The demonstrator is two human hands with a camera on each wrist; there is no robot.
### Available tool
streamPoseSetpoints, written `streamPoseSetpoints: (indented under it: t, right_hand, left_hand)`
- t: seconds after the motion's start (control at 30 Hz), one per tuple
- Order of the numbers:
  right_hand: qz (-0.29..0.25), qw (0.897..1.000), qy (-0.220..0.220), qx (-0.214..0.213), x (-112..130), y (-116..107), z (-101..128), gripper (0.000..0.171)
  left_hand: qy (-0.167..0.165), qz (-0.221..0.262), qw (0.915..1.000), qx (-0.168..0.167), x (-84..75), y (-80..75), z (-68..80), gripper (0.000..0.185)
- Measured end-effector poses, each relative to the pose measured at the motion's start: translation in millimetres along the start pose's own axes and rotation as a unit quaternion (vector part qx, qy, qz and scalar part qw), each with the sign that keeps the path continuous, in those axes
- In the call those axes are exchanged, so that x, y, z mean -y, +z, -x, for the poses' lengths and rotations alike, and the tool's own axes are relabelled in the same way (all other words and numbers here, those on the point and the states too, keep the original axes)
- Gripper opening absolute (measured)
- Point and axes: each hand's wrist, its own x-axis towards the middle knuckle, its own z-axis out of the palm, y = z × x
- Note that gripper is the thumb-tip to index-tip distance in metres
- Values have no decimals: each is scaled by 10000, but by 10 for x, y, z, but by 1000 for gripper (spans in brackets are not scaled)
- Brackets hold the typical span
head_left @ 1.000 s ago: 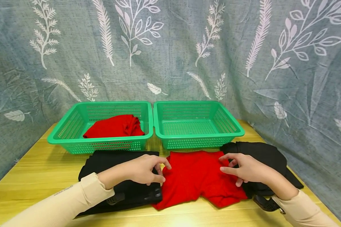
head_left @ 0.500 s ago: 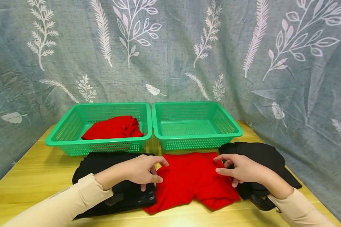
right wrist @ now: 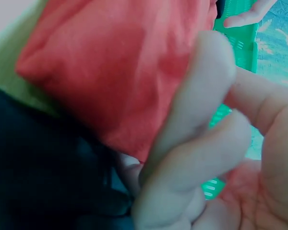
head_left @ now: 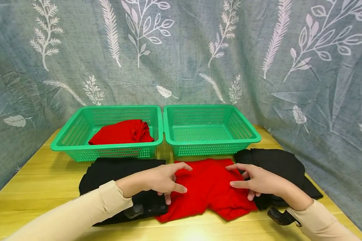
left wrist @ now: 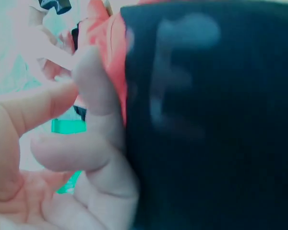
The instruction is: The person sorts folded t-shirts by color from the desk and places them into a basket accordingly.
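Note:
A red garment (head_left: 206, 187) lies spread on the table, with a notch in its near edge. My left hand (head_left: 164, 179) is over its left edge and the neighbouring folded black cloth (head_left: 117, 167), thumb and forefinger apart and nothing gripped. Over the garment's right side is my right hand (head_left: 257, 180), its fingers loosely bent with nothing between them. In the right wrist view the red garment (right wrist: 115, 72) shows just beyond the bent fingers. A black folded cloth (left wrist: 211, 143) with a faint pale mark fills much of the left wrist view.
Behind the cloths stand two green baskets side by side. The left basket (head_left: 108, 147) contains a folded red cloth (head_left: 120, 132); the right basket (head_left: 211, 144) has a bare bottom. Another black cloth (head_left: 277, 164) lies at the right, and a patterned curtain (head_left: 181, 50) hangs behind.
My left hand has moved right, farther over the red garment, and its thumb and forefinger have spread. My right hand stays about where it was. The head view has shifted slightly.

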Motion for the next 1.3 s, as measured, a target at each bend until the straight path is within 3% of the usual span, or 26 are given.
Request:
streamPoseSetpoints:
  t: [0.33, 0.57, 0.7, 0.87, 0.97, 1.03, 1.13, 1.3]
  right_hand:
    - [-762, 9967, -82, 248, -78, 44, -56, 73]
    - [-866, 9959, -177, 175, -86, 70, -78, 73]
    - [-986, 9948, -205, 177, -98, 81, -86, 73]
    - [-1025, 9943, -218, 186, -105, 96, -88, 73]
    - [-1004, 9945, -231, 196, -98, 102, -86, 72]
    - [-972, 9947, -260, 196, -93, 99, -82, 72]
    - [-966, 9948, -237, 206, -93, 87, -83, 71]
    - [-1111, 9932, -165, 307, -114, 70, -93, 71]
  left_hand:
    - [-129, 708, 9974, -93, -21, 134, -113, 66]
    - [-270, 933, 9948, -306, -10, 186, -141, 60]
    - [-353, 591, 9956, -631, -13, 226, -166, 57]
    - [-360, -413, 9937, -972, -30, 253, -180, 57]
    - [-331, -874, 9900, -1057, -37, 236, -162, 65]
    - [-345, -908, 9896, -1059, -41, 219, -150, 73]
    - [-405, -426, 9937, -953, -38, 193, -146, 79]
    - [-407, 760, 9945, -594, -7, 189, -173, 68]
